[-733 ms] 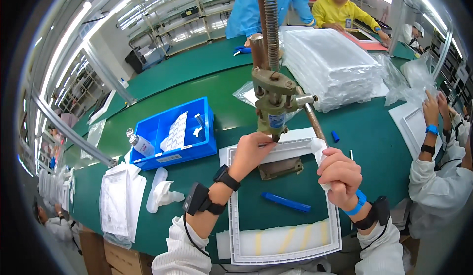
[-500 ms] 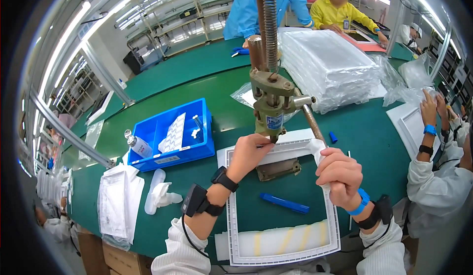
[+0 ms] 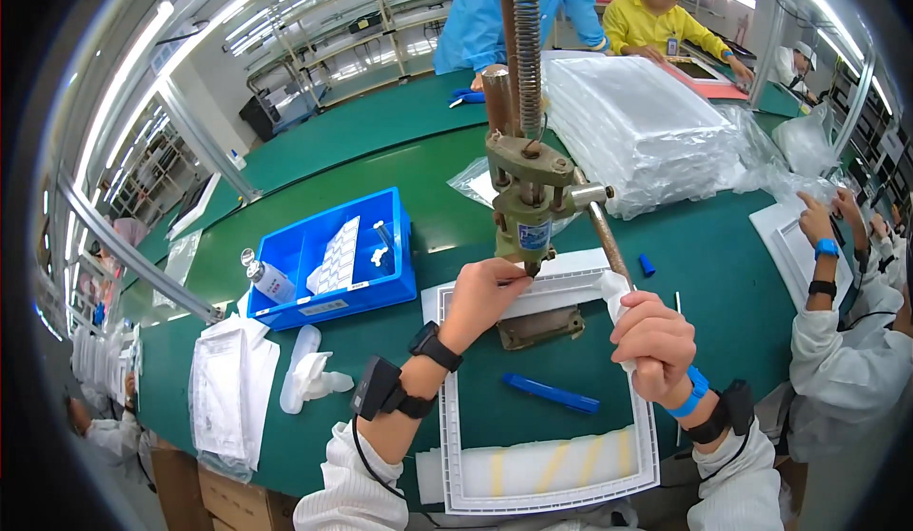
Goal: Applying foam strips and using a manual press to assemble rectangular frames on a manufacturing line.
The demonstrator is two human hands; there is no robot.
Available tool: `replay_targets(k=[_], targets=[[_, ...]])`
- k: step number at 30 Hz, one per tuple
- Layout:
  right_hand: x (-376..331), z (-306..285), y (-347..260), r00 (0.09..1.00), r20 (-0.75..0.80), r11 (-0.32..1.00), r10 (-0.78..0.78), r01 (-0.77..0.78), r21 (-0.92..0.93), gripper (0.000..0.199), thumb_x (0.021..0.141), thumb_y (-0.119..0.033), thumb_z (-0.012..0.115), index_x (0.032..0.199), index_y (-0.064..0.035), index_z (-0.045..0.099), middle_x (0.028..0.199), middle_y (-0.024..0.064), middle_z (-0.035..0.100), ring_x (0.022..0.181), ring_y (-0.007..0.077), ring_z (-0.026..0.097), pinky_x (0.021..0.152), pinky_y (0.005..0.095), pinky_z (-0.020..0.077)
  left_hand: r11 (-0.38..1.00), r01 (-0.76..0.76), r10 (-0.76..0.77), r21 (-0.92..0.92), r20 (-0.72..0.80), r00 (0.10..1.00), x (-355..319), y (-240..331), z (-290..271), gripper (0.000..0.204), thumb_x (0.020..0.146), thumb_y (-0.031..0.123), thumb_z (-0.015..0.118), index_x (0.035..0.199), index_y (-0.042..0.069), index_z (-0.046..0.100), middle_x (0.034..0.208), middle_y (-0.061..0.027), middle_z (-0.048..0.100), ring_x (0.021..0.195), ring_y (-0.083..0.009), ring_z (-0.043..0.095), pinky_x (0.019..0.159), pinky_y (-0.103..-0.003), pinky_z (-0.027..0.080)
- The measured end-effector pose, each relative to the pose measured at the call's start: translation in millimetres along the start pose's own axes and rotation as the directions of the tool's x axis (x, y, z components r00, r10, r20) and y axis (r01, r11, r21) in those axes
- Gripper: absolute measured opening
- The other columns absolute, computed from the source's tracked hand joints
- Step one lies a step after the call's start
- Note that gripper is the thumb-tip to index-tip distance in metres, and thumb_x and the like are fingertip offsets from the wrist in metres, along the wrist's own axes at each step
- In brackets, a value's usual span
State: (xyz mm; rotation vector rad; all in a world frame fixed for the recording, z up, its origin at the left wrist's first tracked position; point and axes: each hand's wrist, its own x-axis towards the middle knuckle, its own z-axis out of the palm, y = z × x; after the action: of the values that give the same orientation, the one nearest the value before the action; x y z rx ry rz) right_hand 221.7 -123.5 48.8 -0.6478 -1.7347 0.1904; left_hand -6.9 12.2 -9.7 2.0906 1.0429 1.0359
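Blue bin [image 3: 385, 293] at left, far of the bagged parts [image 3: 223, 388], open top, one divider visible: white bottle [image 3: 274, 284] with metal top leaning in the left section, patterned sheet [image 3: 339, 257] propped in the right one, small white pieces [image 3: 378, 257] beside it, too small to identify. Work item is the white frame [image 3: 452, 445]: rectangular, hollow middle, small ribs along the rails, near rail looks bowed (some of that is probably fisheye). Lies flat on the green table [image 3: 319, 450] in front of the person, long axis near-to-far, far rail under the press [image 3: 526, 208] tip. Metal block [image 3: 542, 328] shows inside the opening just near of that rail; blue marker [image 3: 550, 392] lies mid-opening, foam strip [image 3: 561, 460] with yellowish bands shows at the near end. Left hand [image 3: 487, 293] is at the far rail, thumb and fingertips together right by the press tip; can't tell if anything's pinched. Right hand [image 3: 656, 341] is wrapped firmly around the lever [image 3: 604, 238] at its white-covered end, above the frame's right side. Blue cap [image 3: 647, 265] sits right of the lever.
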Motion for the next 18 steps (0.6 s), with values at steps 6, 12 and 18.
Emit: replay_targets(k=[6, 12, 18], targets=[[-14, 3, 13, 0.992, 0.123, 0.994, -0.038, 0.050, -0.097, 0.016, 0.057, -0.003, 0.051, 0.064, -0.0075, 0.065, 0.060, 0.0025, 0.059, 0.064, 0.0204, 0.062, 0.089, 0.0433, 0.0540, 0.999, 0.029, -0.029, 0.020, 0.021, 0.999, 0, 2, -2, 0.019, 0.080, 0.014, 0.076, 0.093, -0.001, 0.075, 0.091, -0.0163, 0.073, 0.080, -0.0328, 0.071, 0.074, -0.037, 0.056], [-3, -6, 14, 0.934, 0.338, 0.975, -0.117, 0.172, -0.137, 0.018, 0.059, -0.003, 0.055, 0.071, -0.0086, 0.068, 0.065, 0.0031, 0.062, 0.065, 0.0203, 0.062, 0.093, 0.0429, 0.0543, 0.992, 0.118, -0.117, -0.032, 0.052, 0.992, 1, 13, -7, 0.021, 0.082, 0.013, 0.075, 0.096, -0.002, 0.074, 0.094, -0.0169, 0.074, 0.086, -0.0290, 0.074, 0.079, -0.034, 0.058], [10, -7, 8, 0.850, 0.502, 0.932, -0.162, 0.299, -0.206, 0.011, 0.063, -0.005, 0.063, 0.073, -0.0094, 0.067, 0.064, 0.0023, 0.059, 0.064, 0.0205, 0.062, 0.092, 0.0390, 0.0544, 0.994, 0.112, -0.113, 0.016, 0.060, 0.992, 1, 11, -8, 0.021, 0.082, 0.014, 0.073, 0.097, 0.000, 0.075, 0.093, -0.0167, 0.074, 0.087, -0.0280, 0.074, 0.079, -0.034, 0.058]])
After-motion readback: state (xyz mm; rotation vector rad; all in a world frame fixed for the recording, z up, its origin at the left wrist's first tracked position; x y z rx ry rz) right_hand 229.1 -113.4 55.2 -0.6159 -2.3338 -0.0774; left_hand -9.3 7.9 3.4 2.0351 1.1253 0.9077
